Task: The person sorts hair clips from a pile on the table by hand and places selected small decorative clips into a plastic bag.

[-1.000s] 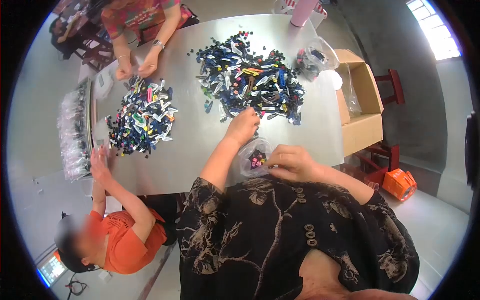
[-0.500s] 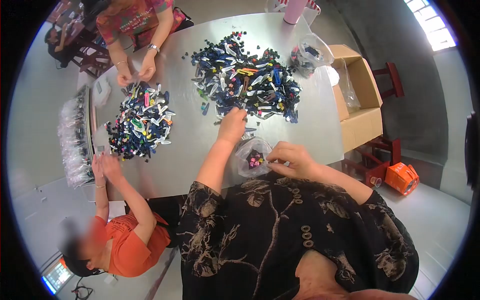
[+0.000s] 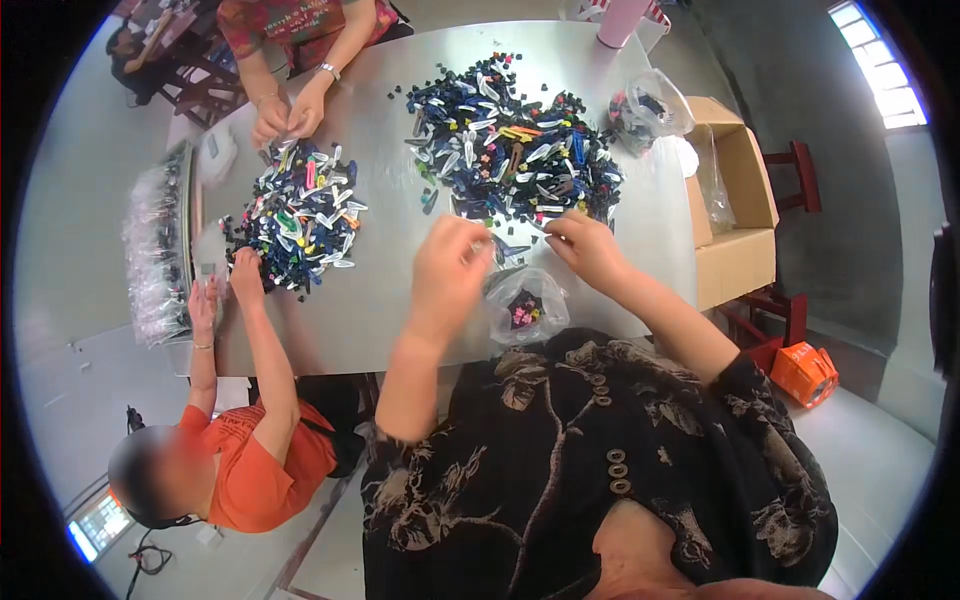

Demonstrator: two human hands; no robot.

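A large pile of hair clips and small black pieces [image 3: 520, 150] lies on the metal table [image 3: 390, 300]. My left hand [image 3: 452, 262], slightly blurred, is at the pile's lower left, its thumb and fingertips pinched; what they hold is too small to name. My right hand [image 3: 588, 250] has its fingers drawn together at the pile's lower edge, and any item between them cannot be made out. Between my hands lie a few dark clips [image 3: 510, 250]. Just below them stands an open clear plastic bag [image 3: 527, 310] with black, pink and yellow pieces inside; neither hand touches it.
A second pile [image 3: 300, 215] lies at the left, near two co-workers' hands [image 3: 290, 120] [image 3: 225, 285]. Packed clear bags [image 3: 155, 255] line the left edge. At the right are a filled bag [image 3: 648, 110], a pink cup [image 3: 622, 22] and a cardboard box [image 3: 735, 270].
My right hand has left the bag and moved up to the pile's lower edge. My left hand has drawn slightly back from the pile. The lower-left co-worker's one hand has moved to the second pile.
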